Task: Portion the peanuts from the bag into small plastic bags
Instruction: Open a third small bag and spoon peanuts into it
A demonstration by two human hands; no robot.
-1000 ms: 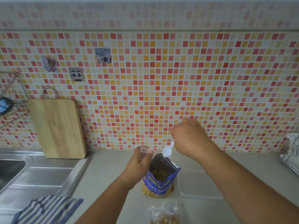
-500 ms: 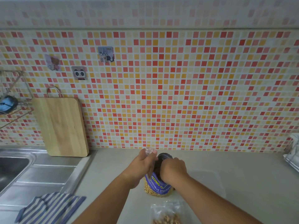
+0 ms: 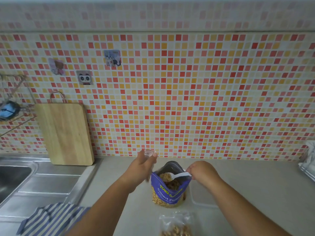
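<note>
The left hand has its fingers curled round a small clear bag, whose crumpled top sticks up above the thumb; how much of it is in the palm cannot be told. The fingers of the right hand are closed in a pinch on the handle end of a white spoon, which lies nearly level with its bowl heaped with peanuts just inside the mouth of the peanut bag. That bag is blue with yellow and white lettering and a clear lower part showing peanuts, and it stands upright and open on the pale surface, between the 2 hands, the left just beside its left edge and the right at its right rim. Nearer the person, 1 filled small bag of peanuts lies flat. A wooden cutting board leans on the tiled wall by the steel sink.
</note>
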